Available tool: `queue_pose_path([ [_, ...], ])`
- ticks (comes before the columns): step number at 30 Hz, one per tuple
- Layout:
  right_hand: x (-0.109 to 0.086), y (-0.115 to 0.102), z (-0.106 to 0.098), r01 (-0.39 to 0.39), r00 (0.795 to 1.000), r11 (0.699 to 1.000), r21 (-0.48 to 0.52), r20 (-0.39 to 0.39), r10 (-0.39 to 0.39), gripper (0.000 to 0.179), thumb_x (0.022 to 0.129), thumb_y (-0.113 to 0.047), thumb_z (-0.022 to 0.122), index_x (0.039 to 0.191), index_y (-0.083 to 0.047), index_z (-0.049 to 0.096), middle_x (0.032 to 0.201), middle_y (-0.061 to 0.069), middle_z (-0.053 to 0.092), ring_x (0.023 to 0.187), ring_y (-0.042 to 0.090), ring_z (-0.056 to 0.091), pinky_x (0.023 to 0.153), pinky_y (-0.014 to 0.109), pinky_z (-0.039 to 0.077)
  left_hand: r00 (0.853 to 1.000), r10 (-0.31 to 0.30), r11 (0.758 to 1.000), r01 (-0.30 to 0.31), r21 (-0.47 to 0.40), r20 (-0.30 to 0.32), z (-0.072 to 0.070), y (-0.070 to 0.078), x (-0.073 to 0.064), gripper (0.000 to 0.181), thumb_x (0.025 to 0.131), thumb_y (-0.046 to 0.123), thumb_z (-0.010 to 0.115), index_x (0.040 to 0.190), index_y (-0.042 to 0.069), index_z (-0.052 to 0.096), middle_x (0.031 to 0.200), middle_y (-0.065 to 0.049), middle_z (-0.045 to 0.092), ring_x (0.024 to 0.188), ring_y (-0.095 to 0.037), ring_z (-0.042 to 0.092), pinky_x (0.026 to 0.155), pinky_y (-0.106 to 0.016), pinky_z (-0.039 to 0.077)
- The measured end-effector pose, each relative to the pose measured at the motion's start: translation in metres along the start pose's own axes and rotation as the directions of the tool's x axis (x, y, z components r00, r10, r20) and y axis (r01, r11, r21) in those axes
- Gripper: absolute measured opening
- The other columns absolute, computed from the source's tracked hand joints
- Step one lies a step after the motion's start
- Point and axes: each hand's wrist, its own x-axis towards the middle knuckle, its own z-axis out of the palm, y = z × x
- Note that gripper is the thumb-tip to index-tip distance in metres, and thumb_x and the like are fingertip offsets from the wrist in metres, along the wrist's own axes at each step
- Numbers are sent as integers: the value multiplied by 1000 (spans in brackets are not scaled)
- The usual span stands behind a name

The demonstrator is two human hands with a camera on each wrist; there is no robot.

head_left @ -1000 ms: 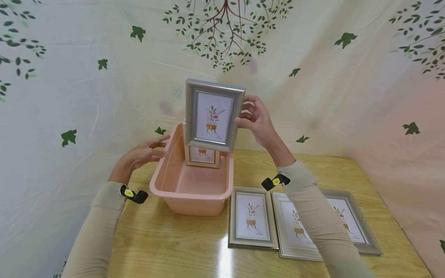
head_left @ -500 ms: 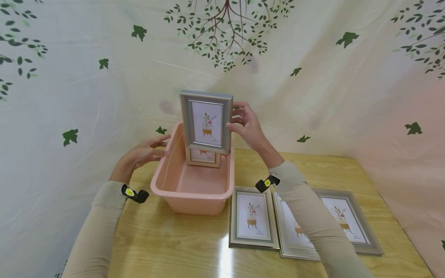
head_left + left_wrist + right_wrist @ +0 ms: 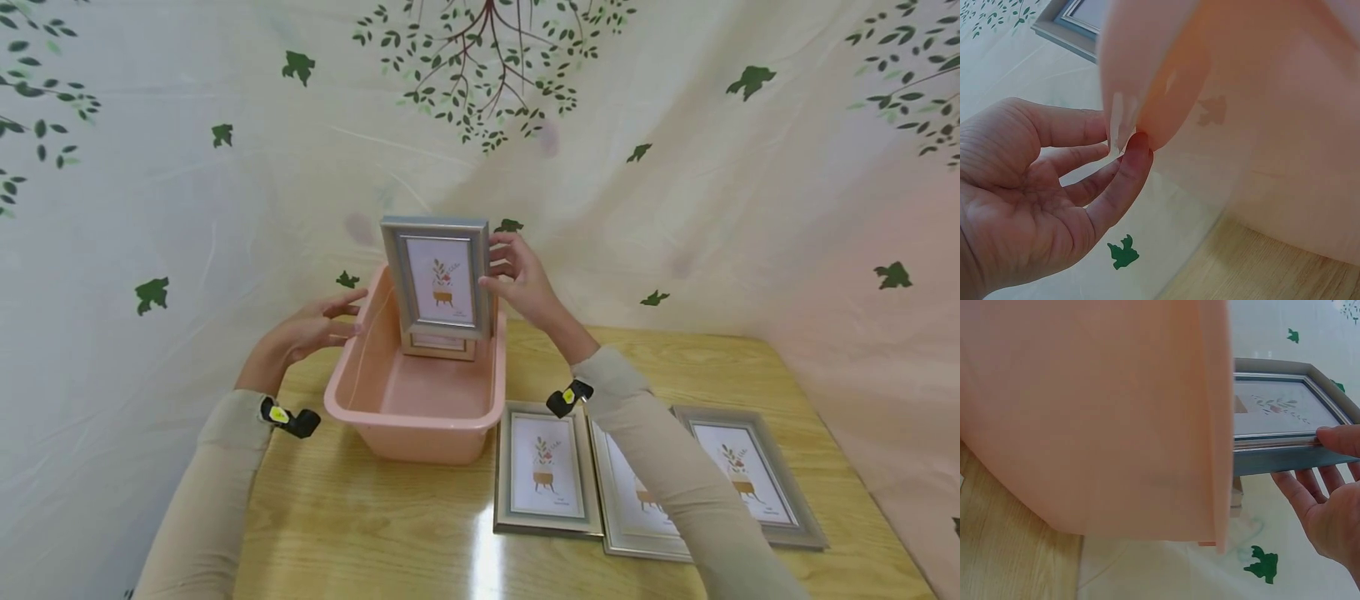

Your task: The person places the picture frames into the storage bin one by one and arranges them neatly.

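Note:
A silver-grey picture frame (image 3: 442,271) with a potted-plant print stands upright over the back of a pink plastic basin (image 3: 420,421). My right hand (image 3: 521,279) grips its right side, thumb on the front and fingers behind, as the right wrist view shows. Its lower part is down inside the basin, below the rim. Behind it in the basin stands another frame, cream-coloured (image 3: 438,347), mostly hidden. My left hand (image 3: 311,329) holds the basin's left rim; in the left wrist view, fingertips (image 3: 1138,147) lie on both sides of that edge.
To the right of the basin, a silver-gold frame (image 3: 547,471) lies face up on the wooden table (image 3: 360,533). Beside it lie a second frame (image 3: 626,492), partly under the right sleeve, and a grey one (image 3: 757,475). A leaf-patterned cloth (image 3: 300,167) hangs behind.
My right hand has lowered the picture frame and shifted it slightly left, deeper into the basin, so it covers more of the frame behind. The left hand has stayed on the rim.

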Motion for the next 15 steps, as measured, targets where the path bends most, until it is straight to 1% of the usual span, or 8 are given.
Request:
queue_pose_path([
  [4, -3, 5, 2, -22, 1000, 1000, 6, -2, 22, 54, 85, 23, 62, 134, 14, 43, 119, 37, 55, 105, 43, 54, 90, 43, 49, 1000, -1, 1000, 1, 2, 0, 0, 1, -1, 79, 100, 5, 59, 163, 12, 13, 161, -26, 22, 140, -43, 35, 112, -55, 34],
  [10, -4, 25, 2, -53, 999, 998, 43, -10, 54, 53, 85, 22, 64, 133, 10, 44, 118, 34, 56, 104, 43, 55, 93, 51, 47, 1000, -13, 1000, 13, -15, -9, 0, 0, 0, 80, 100, 5, 60, 163, 13, 13, 162, -26, 21, 141, -42, 35, 112, -54, 34],
  [12, -5, 30, 2, -62, 998, 997, 47, -12, 62, 52, 86, 21, 64, 133, 9, 44, 117, 33, 57, 103, 43, 55, 92, 51, 48, 1000, -11, 1000, 11, -14, -9, 0, -1, 0, 80, 100, 5, 60, 163, 13, 13, 162, -26, 21, 141, -42, 35, 112, -53, 35],
  [15, -7, 34, 2, -76, 997, 996, 48, -18, 77, 52, 86, 20, 65, 132, 8, 45, 116, 31, 58, 102, 41, 57, 90, 45, 50, 1000, -8, 1000, 8, -17, -10, -1, -1, 0, 79, 100, 4, 60, 163, 12, 13, 161, -26, 21, 140, -42, 36, 111, -53, 35],
])
